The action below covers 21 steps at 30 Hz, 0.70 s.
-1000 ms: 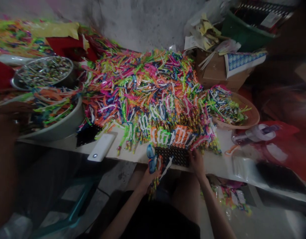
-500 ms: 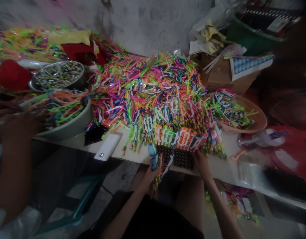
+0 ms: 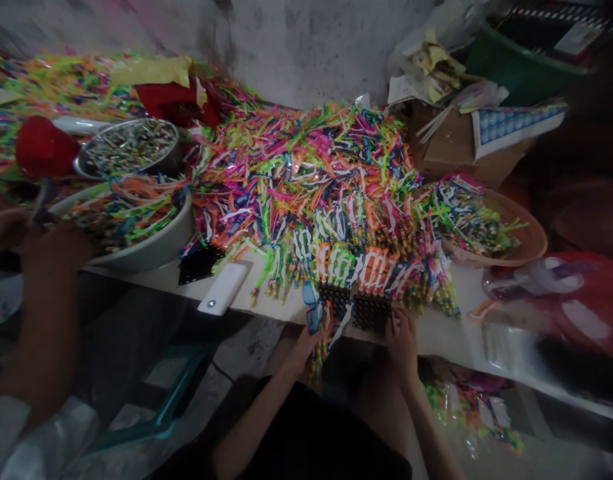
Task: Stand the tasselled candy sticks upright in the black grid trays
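Note:
My left hand is closed around a small bundle of colourful plastic pieces with blue and orange tops; yellow-banded ends stick out below the fingers. At the table's front edge lies a black perforated mat. My right hand is at its right end with the fingers curled; what they pinch, if anything, is too dark to make out. Just behind the mat, a row of similar orange, green and purple pieces with white strips lies side by side. A large heap of colourful pieces spreads behind that row.
On the left, another person's hand works at a pale basin of strips. Near it are a metal bowl, a red scoop-like object and a white device. An orange basin and a cardboard box stand right.
The view has shifted slightly. My right hand has drawn back a little toward the table edge, with its fingers more curled. My left hand still holds the bundle.

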Motion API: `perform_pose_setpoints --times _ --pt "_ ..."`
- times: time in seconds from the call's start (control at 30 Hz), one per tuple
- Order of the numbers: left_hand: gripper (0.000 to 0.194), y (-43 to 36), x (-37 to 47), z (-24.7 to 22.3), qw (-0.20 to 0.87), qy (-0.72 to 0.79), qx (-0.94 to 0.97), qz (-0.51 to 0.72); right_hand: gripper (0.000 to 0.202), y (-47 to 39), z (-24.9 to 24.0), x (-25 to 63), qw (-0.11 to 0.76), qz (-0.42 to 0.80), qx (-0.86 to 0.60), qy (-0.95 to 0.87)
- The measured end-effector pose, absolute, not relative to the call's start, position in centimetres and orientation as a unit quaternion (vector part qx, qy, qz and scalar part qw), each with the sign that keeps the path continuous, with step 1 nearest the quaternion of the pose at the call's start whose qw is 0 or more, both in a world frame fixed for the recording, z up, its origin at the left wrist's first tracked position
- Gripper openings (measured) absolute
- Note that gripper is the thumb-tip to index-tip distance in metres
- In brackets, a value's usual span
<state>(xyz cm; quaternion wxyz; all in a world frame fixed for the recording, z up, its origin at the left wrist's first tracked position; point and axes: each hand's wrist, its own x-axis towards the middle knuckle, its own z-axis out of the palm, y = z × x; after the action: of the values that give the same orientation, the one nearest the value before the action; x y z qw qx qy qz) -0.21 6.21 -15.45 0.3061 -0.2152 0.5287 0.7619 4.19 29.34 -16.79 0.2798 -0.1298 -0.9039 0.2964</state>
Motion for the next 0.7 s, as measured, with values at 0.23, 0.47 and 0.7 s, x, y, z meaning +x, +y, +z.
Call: perform_pose_setpoints --times 0.23,0.47,0.7 --pt "0.038 6.2 0.0 -14.7 0.319 0.524 -0.222 0.758 0.024 26.5 -16.6 4.3 0.245 0.208 -0.064 -0.945" --pt "0.034 6.3 -0.1 -14.0 0.313 0.519 -0.222 0.764 0.021 26.5 -15.6 4.2 0.260 0.196 -0.046 -0.945" --pt "0.031 5.8 0.7 -12.9 0.296 0.523 -0.244 0.761 0.020 24.2 -12.7 5.7 0.212 0.345 -0.050 -0.913"
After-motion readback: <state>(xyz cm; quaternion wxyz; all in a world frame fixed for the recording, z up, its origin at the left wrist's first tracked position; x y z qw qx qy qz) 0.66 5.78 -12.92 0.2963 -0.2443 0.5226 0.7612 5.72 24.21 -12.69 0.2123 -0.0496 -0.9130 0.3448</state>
